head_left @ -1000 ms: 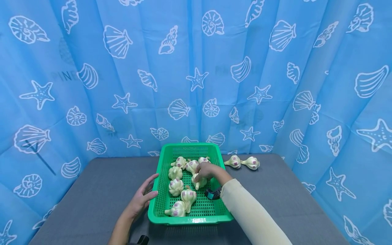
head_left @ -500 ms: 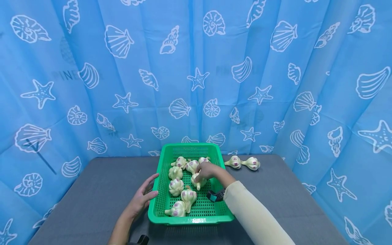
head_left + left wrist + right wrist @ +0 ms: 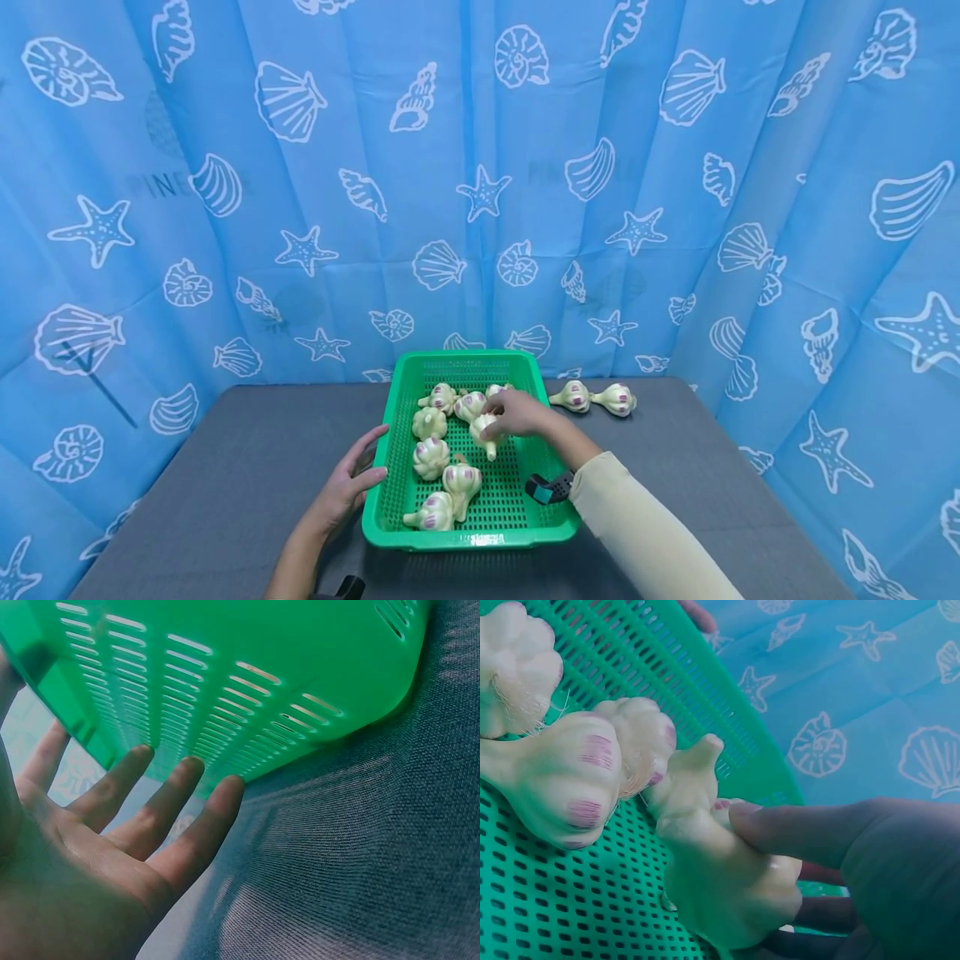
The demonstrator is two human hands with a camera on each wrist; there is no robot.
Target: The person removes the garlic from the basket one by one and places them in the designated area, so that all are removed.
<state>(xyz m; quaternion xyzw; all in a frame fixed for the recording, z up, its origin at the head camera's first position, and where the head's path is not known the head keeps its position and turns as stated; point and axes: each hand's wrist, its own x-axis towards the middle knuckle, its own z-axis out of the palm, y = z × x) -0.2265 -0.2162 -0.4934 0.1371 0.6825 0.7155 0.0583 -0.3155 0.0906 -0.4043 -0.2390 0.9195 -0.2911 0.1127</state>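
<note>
A green slotted plastic basket (image 3: pixel 427 542) stands on the grey table, with several garlic bulbs inside, among them a bulb (image 3: pixel 431 457) on the left and a bulb (image 3: pixel 431 512) near the front. In the basket's right half, my right hand (image 3: pixel 519 414) holds a garlic bulb (image 3: pixel 727 877) between thumb and fingers, its stem toward the front in the head view. The right wrist view shows the thumb across this bulb; the other fingers are partly hidden behind it. My left hand (image 3: pixel 345 483) is at the basket's left side, fingers (image 3: pixel 169 799) spread and fairly straight along the slotted wall.
Two more garlic bulbs, a nearer-basket bulb (image 3: pixel 574 397) and an outer bulb (image 3: pixel 617 400), lie on the table (image 3: pixel 675 467) right of the basket. Behind the table hangs a blue shell-print curtain (image 3: pixel 480 250). A dark wrist strap (image 3: pixel 550 488) sits over the basket's right side.
My right wrist and forearm have shifted to the right, and the held bulb has moved slightly toward the back. The left hand and the basket stay put.
</note>
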